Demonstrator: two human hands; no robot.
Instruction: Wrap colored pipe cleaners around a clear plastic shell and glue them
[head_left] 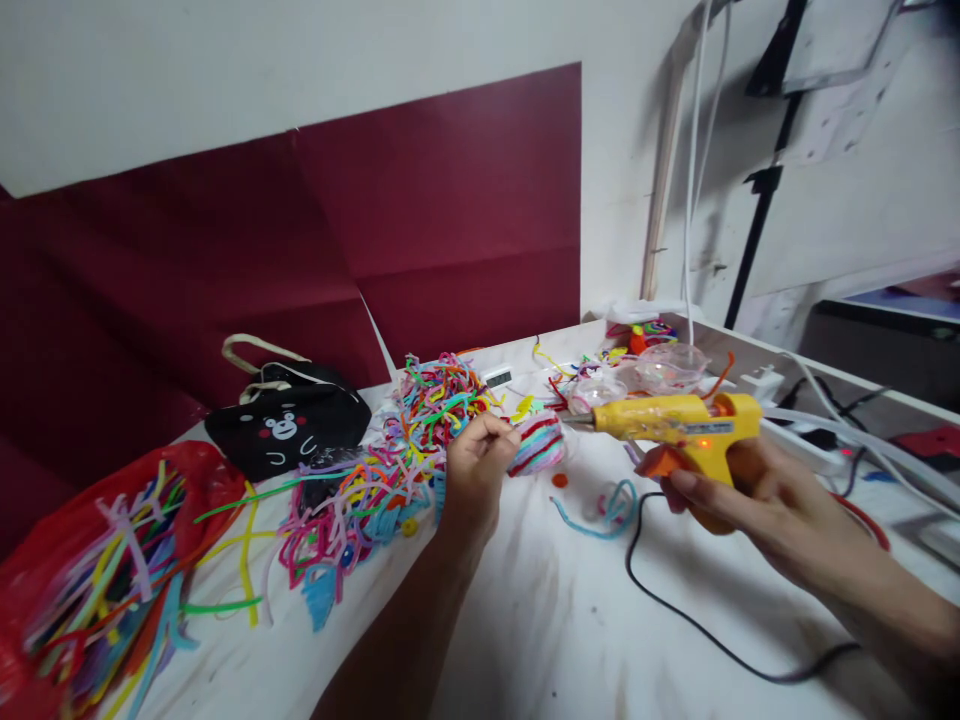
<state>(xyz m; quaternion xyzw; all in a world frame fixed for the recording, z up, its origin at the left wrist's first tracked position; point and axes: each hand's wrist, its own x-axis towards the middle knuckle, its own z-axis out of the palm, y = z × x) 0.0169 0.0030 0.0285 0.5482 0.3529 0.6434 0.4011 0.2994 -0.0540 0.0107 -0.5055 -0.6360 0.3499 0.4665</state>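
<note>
In the middle of the view my left hand [480, 462] pinches a striped pipe-cleaner piece [541, 444] with red, pink, blue and green bands. A yellow hot glue gun [667, 420] is gripped in my right hand [757, 490], with fingers around its handle near the orange trigger. Its metal nozzle points left, close to the striped piece's upper right edge; whether they touch I cannot tell. A small light glows on the gun's body. Below the nozzle, a curled blue pipe cleaner [600, 520] lies on the white table [540, 620].
A heap of short colourful pipe cleaners [442, 395] spreads left of my left hand. Further left lie a red plastic bag [210, 475] of pipe cleaners and a black drawstring bag [277, 425]. Clear plastic containers [671, 368] stand behind the gun. A black cord [697, 620] crosses the table's right side.
</note>
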